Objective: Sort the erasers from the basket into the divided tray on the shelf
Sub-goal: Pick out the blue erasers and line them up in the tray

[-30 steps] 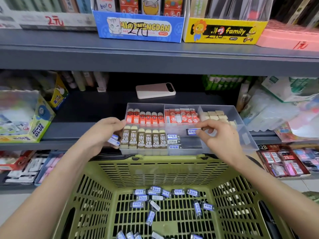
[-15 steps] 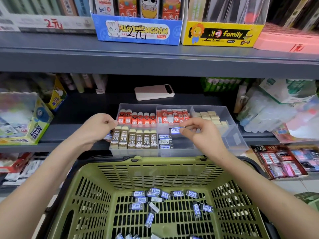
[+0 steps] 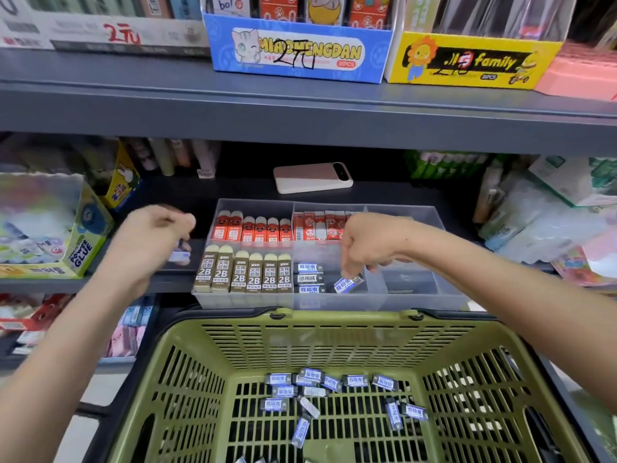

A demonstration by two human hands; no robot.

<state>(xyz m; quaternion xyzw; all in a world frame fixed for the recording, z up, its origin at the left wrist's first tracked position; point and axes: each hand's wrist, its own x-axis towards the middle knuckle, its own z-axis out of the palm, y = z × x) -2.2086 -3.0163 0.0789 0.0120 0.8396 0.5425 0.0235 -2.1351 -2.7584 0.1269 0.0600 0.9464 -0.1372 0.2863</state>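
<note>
the right hand (image 3: 370, 248) hangs fingers-down over the tray (image 3: 334, 304), thumb and fingertips pinching an eraser (image 3: 347, 284) with a blue label. its lower end is at or just above the floor of the front middle compartment; whether it touches cannot be told. the left hand (image 3: 157, 235), blurred, is curled round at least one second eraser (image 3: 180, 254), just off the tray's left edge above the shelf (image 3: 400, 192).

in that same compartment three placed erasers (image 3: 309, 278) lie in a column against the left divider. the 2b erasers (image 3: 243, 272) at front left and the red erasers (image 3: 253, 228) behind them stand in neat rows.

below, in the basket (image 3: 300, 332), a dozen or so loose erasers (image 3: 334, 385) of the blue kind lie scattered on the mesh, some cut off at the frame edge. judged from this, the other kinds look sorted, and most of the blue lot is left to move.
</note>
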